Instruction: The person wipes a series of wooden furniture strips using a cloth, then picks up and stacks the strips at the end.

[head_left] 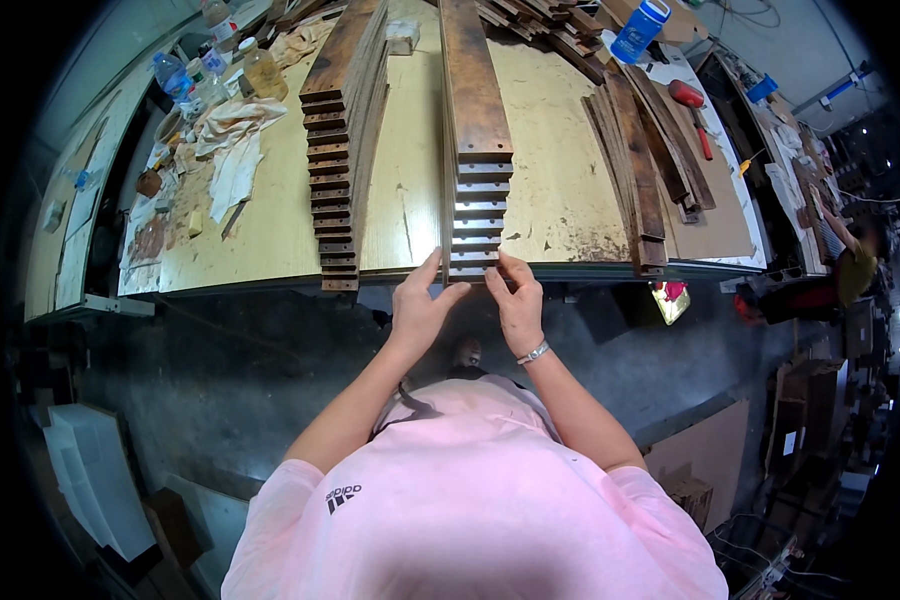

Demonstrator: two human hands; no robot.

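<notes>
A tall stack of dark brown wooden boards (477,105) stands on the table, its stepped near ends drilled with small holes. My left hand (422,312) is at the left corner of its lowest boards, thumb by the end face and fingers along the side. On the opposite corner my right hand (518,308), wearing a wristwatch (533,352), grips the same boards between thumb and fingers. To the left is a second stack of similar boards (335,150), touched by neither hand.
The pale yellow table (406,200) has a front edge just beyond me. Several loose boards (638,170) and a red mallet (687,94) lie right. Cloths (232,150), bottles (263,70) are left; a blue bottle (640,32) stands back right. Another person (850,265) is far right.
</notes>
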